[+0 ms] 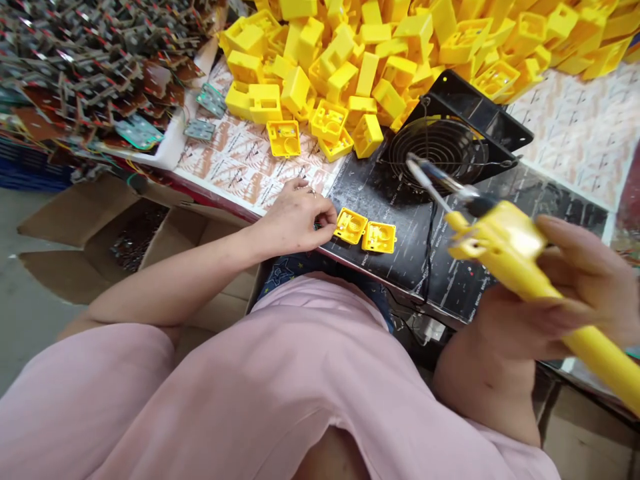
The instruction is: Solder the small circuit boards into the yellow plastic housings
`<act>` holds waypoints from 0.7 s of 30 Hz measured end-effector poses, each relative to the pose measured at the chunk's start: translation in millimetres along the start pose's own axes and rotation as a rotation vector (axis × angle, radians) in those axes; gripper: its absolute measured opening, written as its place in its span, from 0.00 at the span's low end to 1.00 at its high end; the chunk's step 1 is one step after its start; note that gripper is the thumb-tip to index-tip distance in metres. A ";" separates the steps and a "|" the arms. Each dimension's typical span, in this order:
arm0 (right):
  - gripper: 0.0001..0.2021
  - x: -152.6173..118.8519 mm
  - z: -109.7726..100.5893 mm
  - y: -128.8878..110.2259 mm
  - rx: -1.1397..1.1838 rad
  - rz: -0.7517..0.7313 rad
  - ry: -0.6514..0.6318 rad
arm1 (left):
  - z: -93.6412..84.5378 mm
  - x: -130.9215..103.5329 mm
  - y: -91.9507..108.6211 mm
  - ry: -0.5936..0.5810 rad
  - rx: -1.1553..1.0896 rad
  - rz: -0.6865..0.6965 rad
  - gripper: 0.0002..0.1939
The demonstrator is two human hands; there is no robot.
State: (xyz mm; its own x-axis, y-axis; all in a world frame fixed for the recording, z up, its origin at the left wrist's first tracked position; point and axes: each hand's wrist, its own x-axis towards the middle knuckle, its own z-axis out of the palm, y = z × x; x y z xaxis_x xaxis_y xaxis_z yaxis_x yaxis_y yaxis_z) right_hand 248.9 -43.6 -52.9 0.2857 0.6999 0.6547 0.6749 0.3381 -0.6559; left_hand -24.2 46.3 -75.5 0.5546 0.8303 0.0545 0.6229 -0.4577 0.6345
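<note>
My right hand [575, 293] is wrapped round a yellow soldering gun [510, 247], raised above the right side of the bench. Its metal tip and a thin guide tube point up and left, in front of the black fan. My left hand [305, 217] rests at the bench's front edge with its fingers curled and thumb against them. Whatever may be between those fingertips is hidden. Right beside them is a small open yellow case [351, 226], tilted a little. A second open yellow case [379, 237] lies against its right side, its moulded inside facing up.
A heap of yellow cases [345, 60] covers the back of the bench. A black fan with a wire guard [440, 150] stands on the dark mat [450, 267]. Circuit boards [100, 67] are piled at the left, above an open cardboard box [195, 240]. A cable [429, 247] crosses the mat.
</note>
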 end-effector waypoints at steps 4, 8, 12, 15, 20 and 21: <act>0.33 3.0 -6.8 14.5 0.146 0.074 0.291 | -1.3 4.3 1.6 -0.041 0.082 0.003 0.09; 0.15 -11.6 -12.1 13.3 0.192 0.087 -0.065 | -4.9 10.6 5.5 -0.106 0.164 -0.005 0.10; 0.25 -18.3 -13.8 6.1 0.191 -0.191 -0.376 | -9.0 17.9 11.6 -0.195 0.268 -0.008 0.10; 0.20 -11.6 -8.7 2.3 0.208 -0.374 -0.428 | -12.2 22.3 16.4 -0.262 0.339 -0.005 0.09; 0.11 -3.2 -1.2 -3.8 0.176 -0.475 -0.502 | -16.0 26.7 20.7 -0.325 0.392 0.001 0.09; 0.12 -3.0 -0.6 -4.6 0.170 -0.482 -0.507 | -16.2 27.2 21.0 -0.331 0.399 0.000 0.09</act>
State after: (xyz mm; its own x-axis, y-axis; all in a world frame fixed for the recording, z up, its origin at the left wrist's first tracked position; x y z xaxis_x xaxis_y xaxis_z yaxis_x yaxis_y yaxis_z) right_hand 245.3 -47.6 -51.6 -0.3958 0.6403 0.6583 0.5193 0.7473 -0.4146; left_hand -5.0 64.4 -48.3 0.6589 0.7151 -0.2334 0.7493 -0.5968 0.2871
